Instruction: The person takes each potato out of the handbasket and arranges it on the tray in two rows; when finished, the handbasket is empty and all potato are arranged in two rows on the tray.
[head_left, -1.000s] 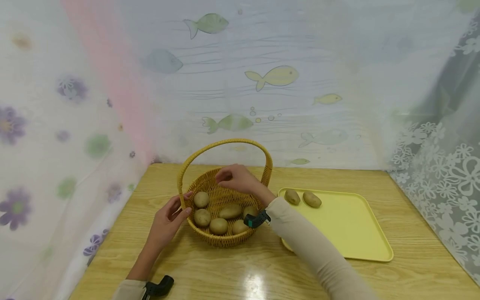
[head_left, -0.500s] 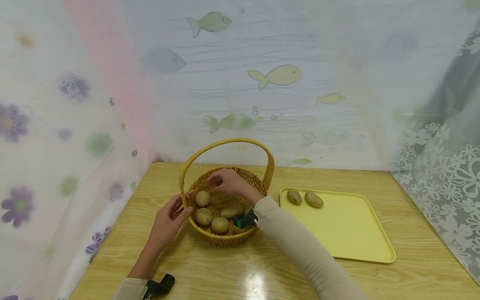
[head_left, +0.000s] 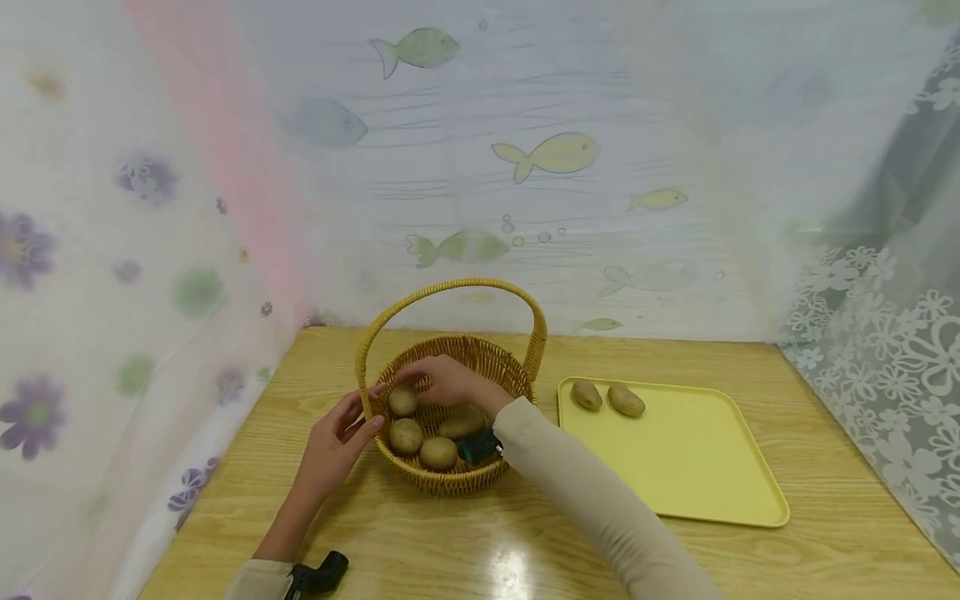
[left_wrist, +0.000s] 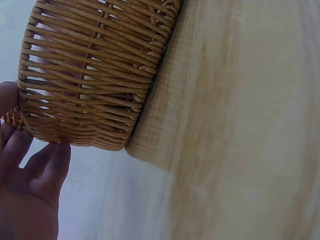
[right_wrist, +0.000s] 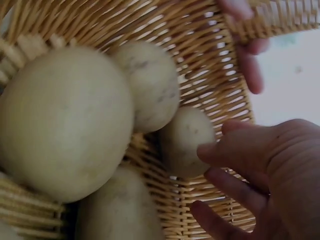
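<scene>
Fish-printed sheeting (head_left: 540, 200), apparently a curtain, hangs behind a wood-grain table (head_left: 420, 542) catching glare (head_left: 510, 571).

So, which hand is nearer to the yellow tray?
Right. The right hand is inside the basket, which stands beside the yellow tray; the left hand grips the basket's side away from the tray.

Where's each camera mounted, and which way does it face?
Head: on the head, facing forward and down at basket, potatoes, tray; left hand, right hand, sleeves show.
Left wrist: on that wrist, facing the basket's outside; left hand shows.
Right wrist: on that wrist, facing into the basket; right hand, left fingers show.
Shared: head and right wrist show the basket's potatoes.
</scene>
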